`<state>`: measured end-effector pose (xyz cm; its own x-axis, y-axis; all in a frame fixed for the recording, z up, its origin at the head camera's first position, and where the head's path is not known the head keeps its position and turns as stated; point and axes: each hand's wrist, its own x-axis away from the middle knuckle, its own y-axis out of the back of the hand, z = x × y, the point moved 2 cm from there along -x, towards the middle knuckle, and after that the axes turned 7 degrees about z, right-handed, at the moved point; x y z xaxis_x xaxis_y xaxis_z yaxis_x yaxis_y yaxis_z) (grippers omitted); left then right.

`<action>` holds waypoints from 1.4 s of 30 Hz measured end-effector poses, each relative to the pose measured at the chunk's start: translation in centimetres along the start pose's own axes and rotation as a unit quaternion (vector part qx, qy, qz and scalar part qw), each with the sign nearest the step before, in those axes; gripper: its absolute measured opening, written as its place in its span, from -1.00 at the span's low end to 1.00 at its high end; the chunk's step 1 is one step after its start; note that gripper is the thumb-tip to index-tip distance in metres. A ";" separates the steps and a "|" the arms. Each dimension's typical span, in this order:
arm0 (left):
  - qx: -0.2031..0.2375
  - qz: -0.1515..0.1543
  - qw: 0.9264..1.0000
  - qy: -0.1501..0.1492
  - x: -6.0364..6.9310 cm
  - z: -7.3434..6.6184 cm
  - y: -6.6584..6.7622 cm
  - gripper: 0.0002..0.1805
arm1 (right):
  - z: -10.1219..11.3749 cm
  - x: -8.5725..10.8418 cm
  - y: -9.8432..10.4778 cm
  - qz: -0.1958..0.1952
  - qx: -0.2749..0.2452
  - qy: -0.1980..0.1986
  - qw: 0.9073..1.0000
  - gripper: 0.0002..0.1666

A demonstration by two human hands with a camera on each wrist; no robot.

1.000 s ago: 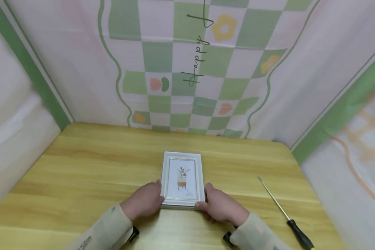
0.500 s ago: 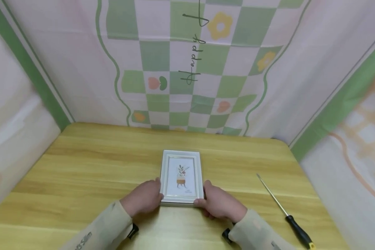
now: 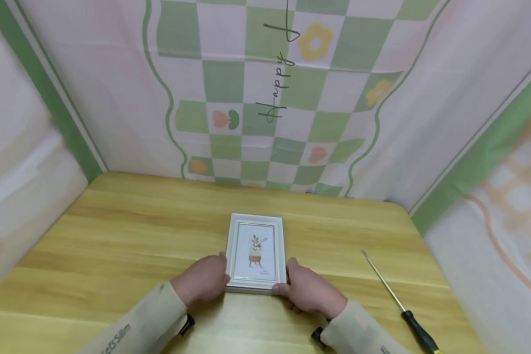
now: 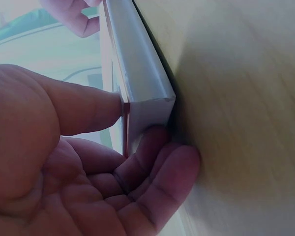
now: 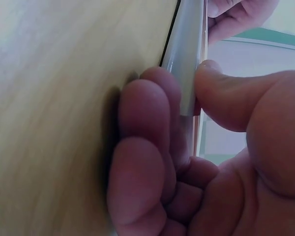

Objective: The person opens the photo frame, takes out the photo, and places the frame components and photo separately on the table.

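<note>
A white picture frame (image 3: 255, 253) with a print of a potted plant lies face up on the wooden table. My left hand (image 3: 205, 279) grips its lower left side; in the left wrist view the thumb (image 4: 96, 109) presses the front edge and the curled fingers (image 4: 169, 172) meet the side. At the lower right corner my right hand (image 3: 311, 289) holds the frame, thumb (image 5: 226, 96) on the front and fingers (image 5: 142, 110) bent beside and below the edge. The frame's back is hidden.
To the right lies a screwdriver (image 3: 418, 329) with a black handle and a long metal shaft, its tip pointing away. Behind the table (image 3: 137, 221) hangs a green and white checked cloth (image 3: 265, 88). Cloth also covers both sides.
Both hands keep their hold on the picture frame, which stays nearly in place. Only small shifts of the whole view show.
</note>
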<state>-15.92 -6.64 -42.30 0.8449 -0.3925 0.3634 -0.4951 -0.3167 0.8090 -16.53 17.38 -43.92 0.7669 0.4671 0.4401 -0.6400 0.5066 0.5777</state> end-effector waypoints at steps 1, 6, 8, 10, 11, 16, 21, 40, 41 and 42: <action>0.001 0.001 1.000 0.000 0.0 0.0 -0.1 -0.38 | 0.0 0.0 0.0 0.002 0.000 0.000 1.000 -0.52; -0.001 0.004 1.000 -0.005 0.0 0.0 -0.3 -0.37 | 0.0 0.4 -0.1 0.006 0.003 0.000 1.000 -0.53; 0.000 0.005 1.000 -0.004 0.0 0.0 -0.3 -0.37 | -0.1 0.5 -0.1 0.004 0.006 0.001 1.000 -0.54; -0.002 0.006 1.000 -0.003 0.1 -0.1 -0.2 -0.37 | 0.0 0.6 -0.1 0.003 0.009 0.003 1.000 -0.54; 0.000 0.007 1.000 -0.001 0.1 -0.1 -0.2 -0.38 | 0.0 0.6 -0.1 0.003 0.010 0.006 1.000 -0.55; 0.004 0.007 1.000 -0.003 0.2 -0.1 -0.1 -0.40 | 0.1 0.6 -0.1 0.004 0.013 0.011 1.000 -0.55; 0.008 -0.004 1.000 -0.013 0.2 0.1 0.0 -0.39 | 0.2 0.4 0.1 0.000 0.015 0.008 1.000 -0.56; -0.099 -0.059 0.991 -0.073 -0.9 1.1 2.5 -0.32 | -0.2 0.8 2.1 -0.117 0.058 -0.035 0.991 -0.58; -0.101 -0.053 0.991 -0.074 -1.0 1.2 2.5 -0.32 | -0.2 0.8 2.1 -0.120 0.044 -0.034 0.991 -0.59; -0.098 -0.047 0.991 -0.073 -1.1 1.3 2.5 -0.31 | -0.3 0.7 2.2 -0.124 0.029 -0.033 0.991 -0.59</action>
<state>-18.29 -8.08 -41.27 0.8405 -0.4937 0.2230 -0.3544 -0.1898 0.9156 -17.40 19.00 -42.55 0.9027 0.2850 0.3224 -0.4297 0.5558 0.7117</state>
